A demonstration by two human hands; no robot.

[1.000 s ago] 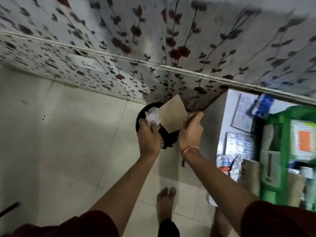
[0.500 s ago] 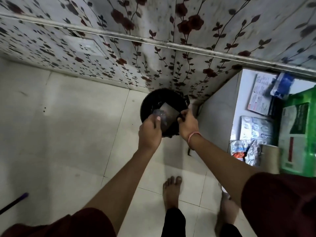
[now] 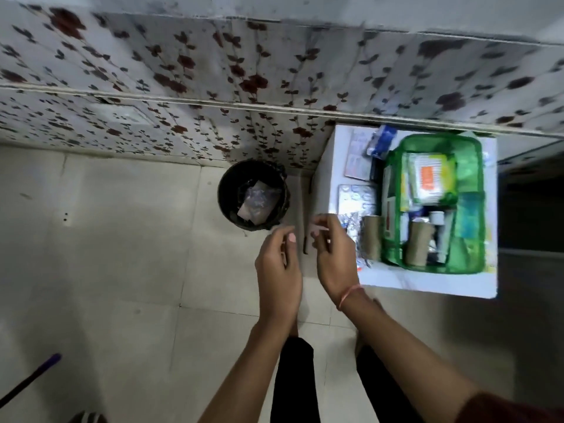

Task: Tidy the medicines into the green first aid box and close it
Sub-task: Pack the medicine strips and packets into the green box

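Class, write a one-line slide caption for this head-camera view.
Both empty hands, left and right, hover between black bin and open green first aid box.

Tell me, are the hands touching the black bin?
Apart. The head view shows bare floor between the black bin and both the left hand and right hand.

Empty hands (image 3: 305, 257) beside black bin (image 3: 227, 206)
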